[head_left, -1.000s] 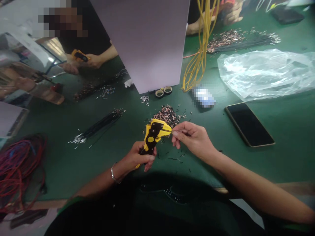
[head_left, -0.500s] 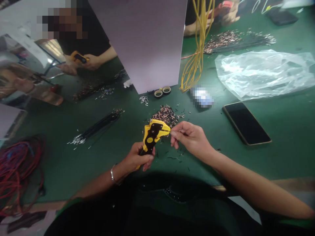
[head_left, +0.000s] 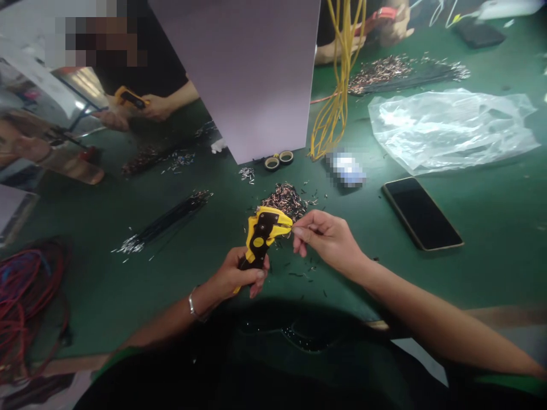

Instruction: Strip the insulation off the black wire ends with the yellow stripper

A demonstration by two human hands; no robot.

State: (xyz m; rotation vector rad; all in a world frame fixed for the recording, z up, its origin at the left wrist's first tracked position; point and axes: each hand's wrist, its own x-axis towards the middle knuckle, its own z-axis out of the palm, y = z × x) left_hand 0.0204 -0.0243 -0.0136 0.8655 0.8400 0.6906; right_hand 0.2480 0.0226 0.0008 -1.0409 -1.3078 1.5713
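My left hand [head_left: 248, 273] is wrapped round the handles of a yellow and black wire stripper [head_left: 260, 236], its jaws pointing right. At the jaw tips, my right hand [head_left: 327, 236] pinches thumb against fingers on a thin wire [head_left: 293, 227]; only a tiny dark bit of it shows, the rest being hidden. Just behind the stripper lies a heap of short black wires with bare copper ends [head_left: 285, 196]. Black offcuts [head_left: 301, 275] are scattered on the green table below my right hand.
Left lies a bundle of black wires [head_left: 164, 222]; further left, red cables [head_left: 25, 302]. A white panel [head_left: 256, 80] stands ahead, tape rolls [head_left: 272, 163] at its foot. Rightward are yellow wires [head_left: 335, 108], a phone [head_left: 421, 213] and a plastic bag [head_left: 448, 131]. Co-workers' hands [head_left: 158, 107] work beyond.
The whole view has shifted slightly, so things sit a little further left. Both hands keep the same hold, with the stripper's jaws still at my right fingertips.
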